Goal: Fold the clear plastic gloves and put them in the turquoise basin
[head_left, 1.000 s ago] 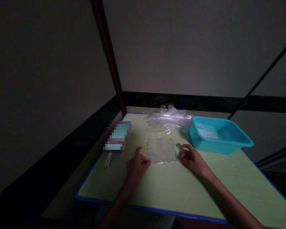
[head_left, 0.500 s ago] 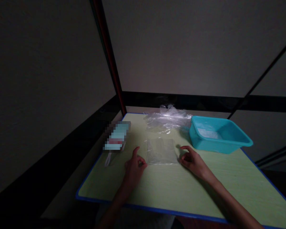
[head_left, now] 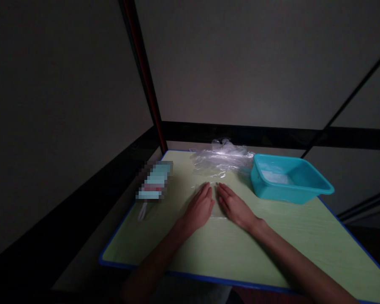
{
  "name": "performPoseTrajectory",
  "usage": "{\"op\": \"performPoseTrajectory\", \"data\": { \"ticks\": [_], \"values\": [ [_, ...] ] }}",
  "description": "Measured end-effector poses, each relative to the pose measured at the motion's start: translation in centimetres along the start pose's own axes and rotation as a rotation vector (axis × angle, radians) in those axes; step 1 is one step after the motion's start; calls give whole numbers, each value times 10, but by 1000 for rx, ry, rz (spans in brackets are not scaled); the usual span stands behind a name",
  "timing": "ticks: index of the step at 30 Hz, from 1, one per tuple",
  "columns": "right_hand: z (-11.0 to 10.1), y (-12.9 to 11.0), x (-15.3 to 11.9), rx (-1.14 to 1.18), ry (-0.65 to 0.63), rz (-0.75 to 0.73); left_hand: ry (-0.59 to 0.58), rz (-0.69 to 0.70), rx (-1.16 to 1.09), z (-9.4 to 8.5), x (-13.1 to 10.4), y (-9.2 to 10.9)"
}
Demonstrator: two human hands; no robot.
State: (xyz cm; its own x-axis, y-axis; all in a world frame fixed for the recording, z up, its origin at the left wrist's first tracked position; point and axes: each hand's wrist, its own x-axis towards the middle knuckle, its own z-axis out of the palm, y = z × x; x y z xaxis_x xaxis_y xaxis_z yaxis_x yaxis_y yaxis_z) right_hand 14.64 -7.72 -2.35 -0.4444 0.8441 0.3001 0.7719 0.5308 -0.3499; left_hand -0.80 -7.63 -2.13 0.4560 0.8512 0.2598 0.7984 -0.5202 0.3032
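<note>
A clear plastic bag (head_left: pixel 218 214) lies flat on the pale green table, mostly covered by my hands. My left hand (head_left: pixel 200 207) rests flat over its left part, fingers stretched out and pointing away from me. Over the right part lies my right hand (head_left: pixel 234 205), also flat with straight fingers. A narrow gap separates the two hands, and a strip of the bag shows between them. Beyond the fingertips sits a crumpled heap of clear plastic bags (head_left: pixel 223 158).
To the right stands a turquoise plastic basin (head_left: pixel 285 193) with something whitish inside. A pixelated light blue item (head_left: pixel 155 179) lies near the left edge, a white loop (head_left: pixel 142 211) beside it. The table (head_left: pixel 240 257) has a blue rim; walls stand behind and left.
Both hands have moved inward from the bag's two sides onto its top. Their fingers went from curled pinches to stretched flat. The bag, heap and basin stay in place.
</note>
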Motion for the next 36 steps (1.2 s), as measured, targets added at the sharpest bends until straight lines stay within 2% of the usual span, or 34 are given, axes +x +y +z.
{"op": "performPoseTrajectory", "data": {
  "ticks": [3,7,14,17,20,23,27,31,36],
  "values": [
    [12,5,3,-123,-74,-36,-42,49,145,8,0,-9],
    [16,12,-1,-218,-124,-97,3,61,230,10,-13,-16],
    [15,12,-2,-228,-158,-105,39,-20,281,11,-21,-17],
    [10,13,-2,-187,-161,-125,63,-64,250,13,-21,-23],
    [-5,16,-12,-119,-155,-213,68,-71,196,6,-27,-33],
    [-24,19,-33,-93,-111,-296,22,-31,139,-8,-42,-42],
    [-38,23,-55,-201,-97,-359,-101,147,51,-25,-60,-38],
    [-36,24,-57,-334,-99,-413,-183,269,0,-29,-62,-25],
    [-32,24,-49,-319,-72,-421,-222,270,4,-25,-58,-20]
  ]
}}
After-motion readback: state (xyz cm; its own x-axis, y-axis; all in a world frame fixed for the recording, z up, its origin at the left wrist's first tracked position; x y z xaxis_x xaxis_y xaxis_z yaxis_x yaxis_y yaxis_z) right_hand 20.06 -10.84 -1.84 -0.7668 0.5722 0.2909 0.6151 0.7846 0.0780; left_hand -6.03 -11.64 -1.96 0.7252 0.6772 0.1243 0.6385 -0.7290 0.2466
